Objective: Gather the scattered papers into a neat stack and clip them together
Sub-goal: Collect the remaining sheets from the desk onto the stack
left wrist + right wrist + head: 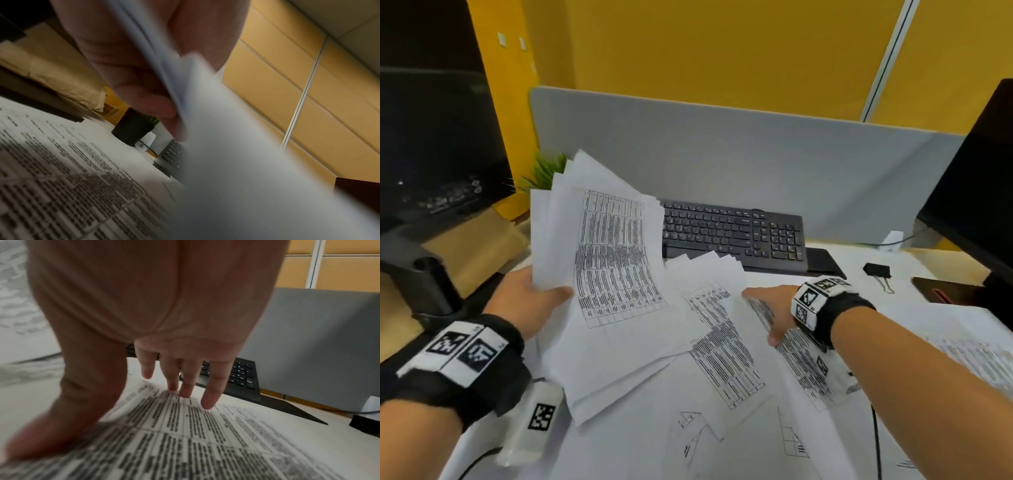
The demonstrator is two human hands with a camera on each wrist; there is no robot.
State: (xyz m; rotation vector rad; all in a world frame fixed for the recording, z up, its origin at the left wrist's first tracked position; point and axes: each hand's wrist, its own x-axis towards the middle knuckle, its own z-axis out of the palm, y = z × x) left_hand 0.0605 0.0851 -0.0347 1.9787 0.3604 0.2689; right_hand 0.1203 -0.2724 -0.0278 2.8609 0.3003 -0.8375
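Left hand (530, 301) pinched a fanned bundle of papers (613, 260) at its left edge, thumb on top and fingers beneath, bundle lifted and tilted off the desk (859, 260). Left wrist view showed the same pinch from below, sheet edges running between thumb and fingers (144, 104) (much blur there).

Right hand (774, 308) lay spread, palm down, on a printed sheet (726, 346) lying flat on the desk; the right wrist view had the fingertips (207, 402) and thumb touching the print, fingers straight and apart, nothing gripped.

More loose sheets (801, 363) lay overlapped across the near desk, some with line drawings (695, 431) toward the front edge.

Black binder clip (877, 270) sat on the desk to the right of the keyboard (732, 233), well apart from both hands. Small potted plant (546, 171) stood behind the lifted bundle. Dark monitor (976, 192) at far right, grey partition (756, 154) behind the keyboard
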